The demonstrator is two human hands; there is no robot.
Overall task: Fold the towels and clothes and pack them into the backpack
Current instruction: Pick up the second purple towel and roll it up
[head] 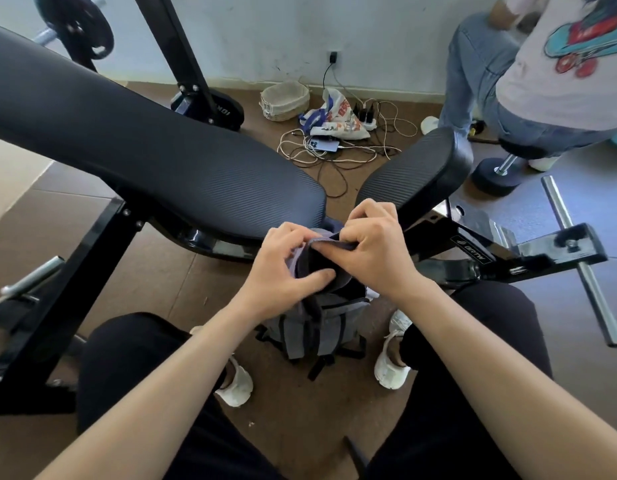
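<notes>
Hidden under left hand point(286, 268) and right hand point(372, 251): mouth and contents of backpack point(320, 327); too small to read: bench label point(471, 250)

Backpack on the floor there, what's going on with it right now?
A seated person has the grey backpack standing on the floor between their feet, in front of a weight bench. Their left hand and right hand both pinch the fabric edge at its open top. The hands hide what is inside it. A second person sits off to the right, not touching it.
</notes>
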